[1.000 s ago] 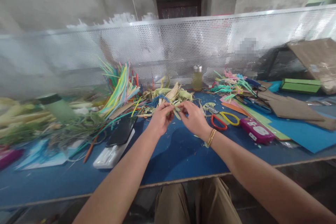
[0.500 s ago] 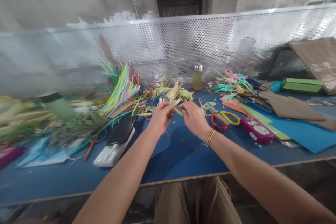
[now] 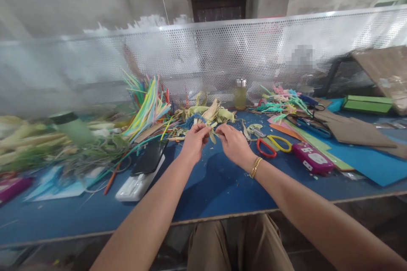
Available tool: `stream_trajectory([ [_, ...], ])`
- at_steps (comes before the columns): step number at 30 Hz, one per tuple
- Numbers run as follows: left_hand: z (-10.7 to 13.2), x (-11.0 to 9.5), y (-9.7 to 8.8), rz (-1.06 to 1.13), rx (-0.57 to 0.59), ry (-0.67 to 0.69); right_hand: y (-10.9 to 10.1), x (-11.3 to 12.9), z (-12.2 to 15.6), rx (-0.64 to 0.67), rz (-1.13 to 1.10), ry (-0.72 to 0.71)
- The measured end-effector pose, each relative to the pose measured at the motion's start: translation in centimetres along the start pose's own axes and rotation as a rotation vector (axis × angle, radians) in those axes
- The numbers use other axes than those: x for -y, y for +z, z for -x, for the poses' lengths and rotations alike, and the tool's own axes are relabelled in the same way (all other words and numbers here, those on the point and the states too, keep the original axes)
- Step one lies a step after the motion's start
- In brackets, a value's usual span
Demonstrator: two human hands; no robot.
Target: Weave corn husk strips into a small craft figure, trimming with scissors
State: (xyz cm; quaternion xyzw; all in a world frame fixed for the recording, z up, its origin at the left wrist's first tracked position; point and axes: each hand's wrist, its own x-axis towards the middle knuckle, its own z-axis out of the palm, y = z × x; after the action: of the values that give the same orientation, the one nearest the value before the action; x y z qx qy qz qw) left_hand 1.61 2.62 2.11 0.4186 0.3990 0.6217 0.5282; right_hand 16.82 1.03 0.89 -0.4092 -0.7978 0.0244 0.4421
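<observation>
Over the middle of the blue table, my left hand (image 3: 196, 140) pinches a pale green strip of corn husk (image 3: 212, 135) between thumb and fingers. My right hand (image 3: 234, 142), with a gold bracelet at its wrist, has its fingertips closed at the strip's right side. The fingers hide part of the strip, and its fine shape is hard to make out. Just beyond both hands lies a heap of dry corn husks (image 3: 213, 112) with a blue fuzzy piece (image 3: 195, 118) in it. Scissors (image 3: 276, 143) with red and yellow handles rest to the right of my right hand.
Left are coloured pipe cleaners (image 3: 149, 106), a black phone (image 3: 149, 159) on a white case (image 3: 140, 184), and a green-lidded bottle (image 3: 71, 127). Right are a purple box (image 3: 311, 157), coloured paper (image 3: 365, 159) and cardboard (image 3: 352, 129). A jar (image 3: 241, 95) stands before the perforated metal screen (image 3: 222, 51).
The husk strip has turned between my fingers, and a piece now hangs below my left fingertips. Both hands stay close together in nearly the same place.
</observation>
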Motion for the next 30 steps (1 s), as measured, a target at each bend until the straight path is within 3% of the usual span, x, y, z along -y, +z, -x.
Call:
stream_trajectory([
  [5, -0.2, 0.0, -0.2, -0.046, -0.002, 0.032, -0.2, 0.3, -0.1, -0.009, -0.147, -0.128],
  [10, -0.1, 0.1, -0.2, -0.088, 0.047, 0.033, -0.7, 0.1, -0.2, -0.028, -0.362, -0.157],
  [19, 0.5, 0.1, 0.2, -0.131, 0.143, 0.065, -1.1, -0.8, -0.8, -0.177, -0.085, -0.178],
  [25, 0.5, -0.3, 0.3, 0.024, 0.109, -0.093, -1.1, -0.9, -0.7, -0.188, -0.099, -0.22],
  [30, 0.4, -0.4, 0.1, 0.094, 0.112, -0.147, -1.4, -0.7, -0.8, -0.148, 0.005, -0.239],
])
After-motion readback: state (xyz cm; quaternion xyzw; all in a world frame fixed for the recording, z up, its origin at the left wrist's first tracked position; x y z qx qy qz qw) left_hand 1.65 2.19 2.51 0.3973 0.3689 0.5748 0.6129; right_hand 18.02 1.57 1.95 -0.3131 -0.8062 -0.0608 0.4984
